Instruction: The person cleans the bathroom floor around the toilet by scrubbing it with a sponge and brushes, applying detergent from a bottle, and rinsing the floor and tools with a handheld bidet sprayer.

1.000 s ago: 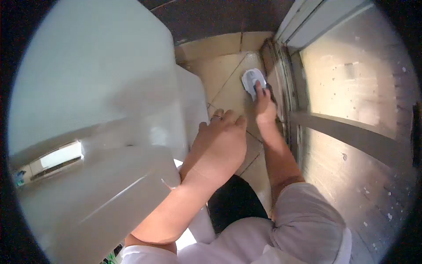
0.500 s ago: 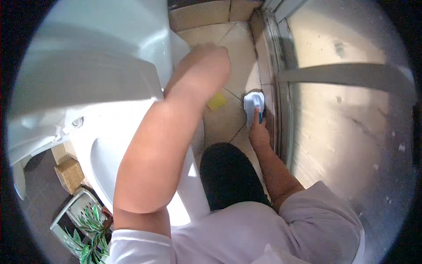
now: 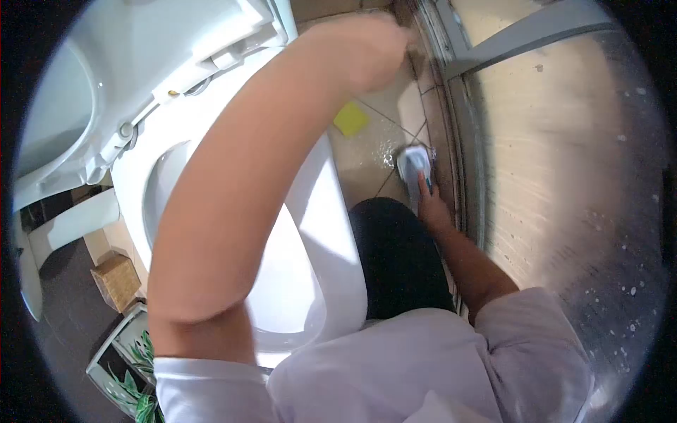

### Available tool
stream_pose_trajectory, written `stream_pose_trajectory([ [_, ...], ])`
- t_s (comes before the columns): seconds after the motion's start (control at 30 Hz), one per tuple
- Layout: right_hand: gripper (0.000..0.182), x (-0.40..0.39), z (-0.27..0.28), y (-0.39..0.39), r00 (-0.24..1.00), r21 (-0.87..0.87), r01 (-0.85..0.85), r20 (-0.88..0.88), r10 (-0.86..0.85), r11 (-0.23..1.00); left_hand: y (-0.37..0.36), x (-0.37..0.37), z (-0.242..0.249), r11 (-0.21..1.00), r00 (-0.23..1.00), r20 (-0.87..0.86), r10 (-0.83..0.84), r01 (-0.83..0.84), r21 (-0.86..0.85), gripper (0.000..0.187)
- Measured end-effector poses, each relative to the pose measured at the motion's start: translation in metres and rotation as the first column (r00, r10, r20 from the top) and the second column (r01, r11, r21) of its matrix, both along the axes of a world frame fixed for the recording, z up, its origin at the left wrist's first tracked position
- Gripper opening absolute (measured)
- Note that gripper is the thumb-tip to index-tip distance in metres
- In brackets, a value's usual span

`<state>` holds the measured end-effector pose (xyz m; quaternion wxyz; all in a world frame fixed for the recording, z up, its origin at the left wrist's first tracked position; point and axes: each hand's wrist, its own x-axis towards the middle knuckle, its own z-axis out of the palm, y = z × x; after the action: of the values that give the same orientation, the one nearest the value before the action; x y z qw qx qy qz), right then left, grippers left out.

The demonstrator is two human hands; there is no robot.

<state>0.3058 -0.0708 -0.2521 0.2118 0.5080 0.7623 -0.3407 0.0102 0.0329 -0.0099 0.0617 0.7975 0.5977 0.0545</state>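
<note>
At our far left we see green leaves beside a pale-rimmed rack, with a brown block just above them. Over these stands the upturned seat and lid of the white toilet. Our left arm crosses the toilet and hides much of its bowl. At its end our left hand is over the far floor, too blurred for us to tell whether it is open or closed. Just below that hand in view, a yellow square lies on the floor tiles, near the toilet's side. Our dark-clad knee fills the narrow strip between toilet and door frame. Beyond the knee, our right hand grips the handle of a white brush, its head down by a wet, shining patch, close to the frame. Spotted glass closes off our right side.
</note>
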Motion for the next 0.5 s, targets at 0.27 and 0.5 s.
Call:
stream_pose_trajectory([
  [0.27, 0.061, -0.079, 0.011, 0.086, 0.944, 0.139, 0.204, -0.290, -0.157, 0.969, -0.044, -0.006, 0.027, 0.968, 0.981, 0.195, 0.021, -0.069, 0.242, 0.035],
  [0.5, 0.055, -0.068, 0.050, 0.032, 0.867, 0.105, -0.154, -0.462, 0.186, 0.982, -0.042, 0.003, 0.033, 0.957, 0.954, 0.282, 0.100, -0.170, 0.234, 0.024],
])
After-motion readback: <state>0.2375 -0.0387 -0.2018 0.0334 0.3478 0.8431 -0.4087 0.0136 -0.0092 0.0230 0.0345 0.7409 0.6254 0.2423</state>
